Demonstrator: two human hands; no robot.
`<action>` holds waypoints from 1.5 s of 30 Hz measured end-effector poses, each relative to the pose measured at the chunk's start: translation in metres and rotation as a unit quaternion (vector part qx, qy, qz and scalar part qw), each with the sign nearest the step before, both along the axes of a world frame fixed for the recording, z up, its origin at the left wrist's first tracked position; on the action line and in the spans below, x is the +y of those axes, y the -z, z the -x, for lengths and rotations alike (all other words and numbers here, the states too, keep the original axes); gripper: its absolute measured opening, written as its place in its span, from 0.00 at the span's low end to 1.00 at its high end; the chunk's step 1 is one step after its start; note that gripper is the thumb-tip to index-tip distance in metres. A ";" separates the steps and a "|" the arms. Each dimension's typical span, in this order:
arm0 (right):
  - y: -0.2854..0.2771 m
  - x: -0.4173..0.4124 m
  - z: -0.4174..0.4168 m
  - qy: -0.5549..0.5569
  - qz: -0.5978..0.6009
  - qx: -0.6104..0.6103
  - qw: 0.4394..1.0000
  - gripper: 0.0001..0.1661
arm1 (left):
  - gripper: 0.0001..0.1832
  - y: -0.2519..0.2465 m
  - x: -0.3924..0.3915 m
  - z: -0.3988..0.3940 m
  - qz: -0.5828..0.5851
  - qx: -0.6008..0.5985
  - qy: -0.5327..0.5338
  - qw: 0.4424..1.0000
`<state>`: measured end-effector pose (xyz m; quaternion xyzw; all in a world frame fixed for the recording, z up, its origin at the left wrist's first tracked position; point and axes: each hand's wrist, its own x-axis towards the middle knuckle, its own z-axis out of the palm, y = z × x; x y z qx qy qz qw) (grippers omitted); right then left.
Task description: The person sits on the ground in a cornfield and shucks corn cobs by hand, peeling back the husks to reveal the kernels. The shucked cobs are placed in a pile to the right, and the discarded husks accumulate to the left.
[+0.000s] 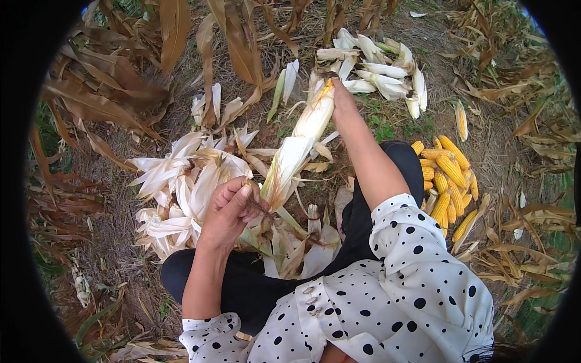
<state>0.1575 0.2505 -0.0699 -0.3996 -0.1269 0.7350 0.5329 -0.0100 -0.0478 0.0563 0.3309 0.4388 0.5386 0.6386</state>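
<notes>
My right hand (342, 100) grips the far end of a corn ear (314, 119), held at a slant in front of me. Pale husk covers most of it, and a little yellow kernel shows by the hand. A long white husk leaf (286, 165) hangs from the ear towards my left hand (230, 208). The left fingers are pinched on the brown, silky husk tip (258, 206); the exact hold is partly hidden by the fingers. Loose husks (290, 254) lie below, between my knees.
A heap of stripped husks (186, 190) lies at the left. Bare yellow cobs (447, 172) are piled beside my right knee. Ahead are several unhusked ears (386, 75). Dry corn leaves (240, 45) hang over the ground at the upper left.
</notes>
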 end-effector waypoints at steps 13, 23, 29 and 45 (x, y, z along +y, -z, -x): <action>-0.085 -0.061 0.026 -0.155 -0.390 -0.258 0.870 0.30 | 0.37 0.018 0.030 0.053 -0.023 0.281 -0.071 0.957; -0.097 -0.147 0.062 -0.289 -0.396 -0.158 0.857 0.25 | 0.41 0.053 0.052 -0.008 -0.040 0.165 -0.049 0.984; -0.101 -0.152 0.062 -0.260 -0.420 -0.211 0.843 0.20 | 0.36 0.071 0.051 -0.015 -0.074 0.236 -0.115 0.962; -0.086 -0.145 0.067 -0.220 -0.069 0.135 0.964 0.15 | 0.34 0.043 0.047 -0.011 -0.031 0.071 -0.138 0.987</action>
